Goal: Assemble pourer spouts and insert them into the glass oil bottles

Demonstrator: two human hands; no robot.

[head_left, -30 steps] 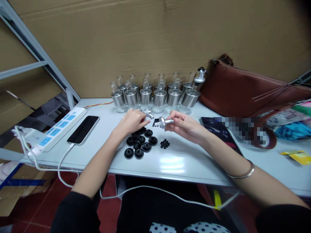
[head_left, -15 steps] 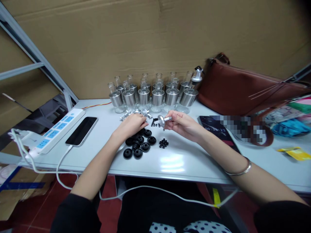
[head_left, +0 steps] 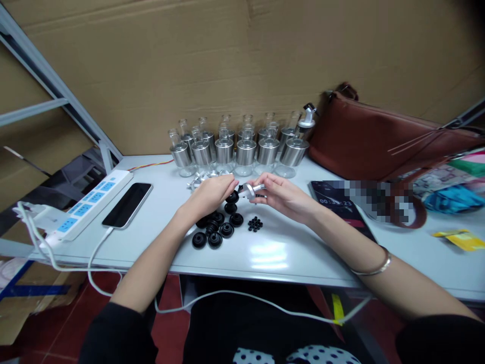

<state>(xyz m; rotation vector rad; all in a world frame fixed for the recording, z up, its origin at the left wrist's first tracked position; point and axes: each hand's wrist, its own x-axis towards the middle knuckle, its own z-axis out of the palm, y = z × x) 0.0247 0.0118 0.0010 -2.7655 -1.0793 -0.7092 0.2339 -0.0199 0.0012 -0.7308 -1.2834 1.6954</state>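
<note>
My right hand (head_left: pixel 282 196) grips a silver pourer spout (head_left: pixel 249 190) by its narrow end, with the wide flanged end turned toward my left hand. Closed fingers of my left hand (head_left: pixel 212 194) hold a black ringed stopper (head_left: pixel 232 197) just left of the spout; a small gap seems to separate the two parts. Below my left hand lies a cluster of similar black stoppers (head_left: pixel 226 230). A group of tiny black rings (head_left: pixel 255 224) sits to their right. Behind my left hand, partly hidden, is a pile of silver spout parts (head_left: pixel 197 180).
Several glass bottles with metal sleeves (head_left: pixel 246 151) stand at the back; the rightmost has a pourer fitted. Left are a phone (head_left: pixel 128 205) on a cable and a power strip (head_left: pixel 91 202). Right are a dark tablet-like device (head_left: pixel 337 205), a brown bag (head_left: pixel 371 136) and a yellow packet (head_left: pixel 460 239).
My left hand has shifted right toward the spout, and a black stopper now shows in its fingers. My right hand has moved slightly left with the pourer spout.
</note>
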